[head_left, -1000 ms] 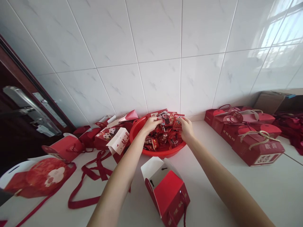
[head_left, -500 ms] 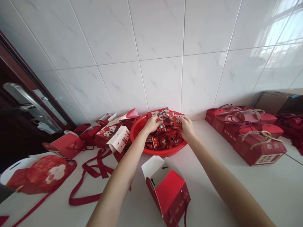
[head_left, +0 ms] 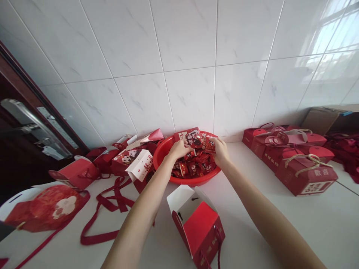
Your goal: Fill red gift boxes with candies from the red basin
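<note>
A red plastic basin (head_left: 193,182) by the wall holds many small red wrapped packets (head_left: 193,169). My left hand (head_left: 179,150) is over its left side, fingers curled down among the packets; what they hold, if anything, is hidden. At the right rim, my right hand (head_left: 221,152) is closed on a red printed packet (head_left: 211,144). A panda-printed red piece (head_left: 193,137) rises at the basin's back, between both hands. Between my forearms stands a red gift box (head_left: 200,228), its white-lined flaps up and its cord handle hanging at the front.
Several closed red boxes (head_left: 305,175) with rope handles stand at the right. More red boxes (head_left: 67,207), some with flaps up, line the left side near a door handle (head_left: 28,123). A dark red ribbon (head_left: 98,228) lies loose. Behind is a tiled wall (head_left: 187,93).
My left hand's fingers have dipped lower among the packets. My right hand stays at the rim with its packet. The view has shifted very slightly.
</note>
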